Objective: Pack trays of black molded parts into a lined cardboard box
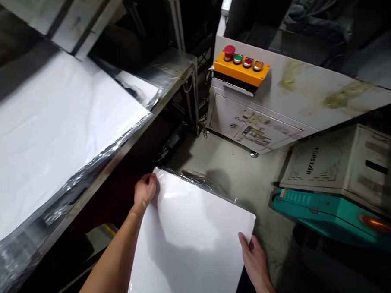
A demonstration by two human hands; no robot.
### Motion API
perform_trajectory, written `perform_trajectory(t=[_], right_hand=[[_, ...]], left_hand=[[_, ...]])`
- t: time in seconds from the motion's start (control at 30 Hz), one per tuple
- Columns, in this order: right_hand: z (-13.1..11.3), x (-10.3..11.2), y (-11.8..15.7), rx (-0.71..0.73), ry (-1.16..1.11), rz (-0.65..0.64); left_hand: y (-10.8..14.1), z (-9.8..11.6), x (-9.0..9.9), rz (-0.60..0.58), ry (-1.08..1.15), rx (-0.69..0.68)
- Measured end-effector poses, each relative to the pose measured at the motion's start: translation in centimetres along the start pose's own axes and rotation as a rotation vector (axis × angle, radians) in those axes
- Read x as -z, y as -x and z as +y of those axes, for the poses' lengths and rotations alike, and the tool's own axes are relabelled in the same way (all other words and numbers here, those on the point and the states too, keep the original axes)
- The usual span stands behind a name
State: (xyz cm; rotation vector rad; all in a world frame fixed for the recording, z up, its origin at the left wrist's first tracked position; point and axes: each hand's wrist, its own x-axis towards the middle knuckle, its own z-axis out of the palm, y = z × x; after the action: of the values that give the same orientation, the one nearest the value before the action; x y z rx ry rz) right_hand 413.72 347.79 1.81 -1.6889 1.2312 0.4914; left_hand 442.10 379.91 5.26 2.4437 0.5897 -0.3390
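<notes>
Before me is a large white sheet (190, 259), glossy, with clear plastic film (197, 181) along its far edge. I cannot tell whether it is one sheet or a stack. My left hand (145, 191) grips its far left corner, fingers closed and partly hidden behind the edge. On the right edge, below the far right corner, my right hand (255, 258) is closed with the thumb on top and the fingers at the side. To the left, more white sheets (61, 122) lie on a table whose edge (118, 163) is draped in clear film.
A grey machine cabinet (277, 99) stands ahead, bearing a yellow control box (240, 72) with a red knob and several buttons. At right is a grey and teal machine (321, 210) with an orange light (375, 223). Grey floor (235, 162) shows between them.
</notes>
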Motion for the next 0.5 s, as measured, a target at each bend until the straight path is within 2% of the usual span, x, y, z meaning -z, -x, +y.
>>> perform_trajectory(t=[0.2,0.27,0.33,0.4,0.47,0.5], right_hand=[[-1.1,0.1,0.0,-0.008,0.153,-0.037],[-1.3,0.8,0.0,0.019,0.208,-0.031],[-0.6,2.1,0.2,0.033,0.274,-0.007],[1.2,3.8,0.8,0.032,0.397,-0.003],[3.6,5.5,1.5,0.095,0.578,-0.045],[4.9,6.2,2.0,0.17,0.669,-0.082]], left_hand=[[-0.3,0.8,-0.2,0.059,0.075,-0.016],[1.0,1.2,-0.4,0.163,0.094,-0.013],[3.8,1.1,-0.7,0.331,0.123,-0.025],[7.8,0.1,-1.3,0.438,0.217,-0.06],[12.4,-2.2,-2.0,0.481,0.309,-0.116],[15.0,-3.8,-2.4,0.52,0.32,-0.154]])
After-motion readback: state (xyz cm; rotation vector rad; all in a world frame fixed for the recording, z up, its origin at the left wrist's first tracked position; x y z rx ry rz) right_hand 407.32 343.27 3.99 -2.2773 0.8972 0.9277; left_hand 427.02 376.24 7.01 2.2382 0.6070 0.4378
